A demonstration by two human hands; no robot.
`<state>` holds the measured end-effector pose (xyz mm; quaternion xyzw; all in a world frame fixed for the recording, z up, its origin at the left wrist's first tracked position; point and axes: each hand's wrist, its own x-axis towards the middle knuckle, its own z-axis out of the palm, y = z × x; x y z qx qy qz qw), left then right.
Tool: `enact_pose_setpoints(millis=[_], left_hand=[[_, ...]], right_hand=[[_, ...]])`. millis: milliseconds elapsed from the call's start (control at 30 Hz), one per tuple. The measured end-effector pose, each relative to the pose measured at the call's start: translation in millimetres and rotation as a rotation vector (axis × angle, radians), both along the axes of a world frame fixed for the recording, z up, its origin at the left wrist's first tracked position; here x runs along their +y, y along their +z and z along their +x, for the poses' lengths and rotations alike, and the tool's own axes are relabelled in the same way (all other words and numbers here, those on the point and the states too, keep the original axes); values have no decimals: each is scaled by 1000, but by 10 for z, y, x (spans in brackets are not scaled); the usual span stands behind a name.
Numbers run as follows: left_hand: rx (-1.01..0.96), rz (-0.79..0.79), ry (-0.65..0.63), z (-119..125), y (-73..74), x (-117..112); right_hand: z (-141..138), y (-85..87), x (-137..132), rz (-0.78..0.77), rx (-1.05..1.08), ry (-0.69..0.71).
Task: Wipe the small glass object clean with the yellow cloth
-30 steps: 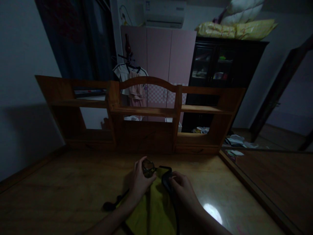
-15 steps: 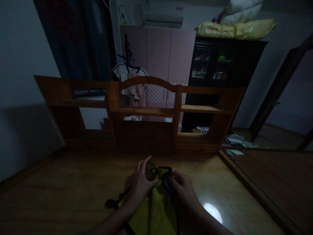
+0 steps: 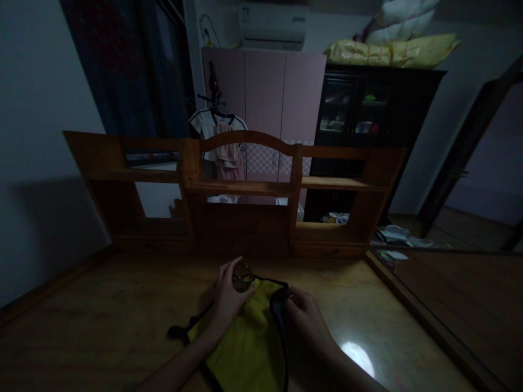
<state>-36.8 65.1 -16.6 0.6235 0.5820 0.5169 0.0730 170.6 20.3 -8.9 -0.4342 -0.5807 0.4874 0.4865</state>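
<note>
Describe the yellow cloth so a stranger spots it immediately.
Start at the wooden shelf unit. On the tabletop before it, the cloth lies between the left hand and right hand. Its yellow colour and black edging set it apart from the brown tabletop.

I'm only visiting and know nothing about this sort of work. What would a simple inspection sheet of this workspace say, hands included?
Surface: wooden tabletop, with a bright reflection at right.
Job's things: yellow cloth item with black edging; clear, dark-rimmed object, possibly glasses.
Clutter: pale items beyond the right end of the shelf unit, too dim to identify.
Hands: left hand holds the dark-rimmed object; right hand pinches the cloth's black edge.
Cables: thin cable on the wall, left of the air conditioner.
Surroundings: pink wardrobe and dark cabinet behind the shelf unit.
</note>
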Motion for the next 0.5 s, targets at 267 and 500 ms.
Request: enact_pose_setpoints(millis=[267, 500], left_hand=[[-38, 33, -274, 276, 136, -311], [-53, -11, -306, 274, 134, -316]], right_hand=[[33, 6, -3, -25, 131, -16], [-27, 10, 16, -260, 362, 76]])
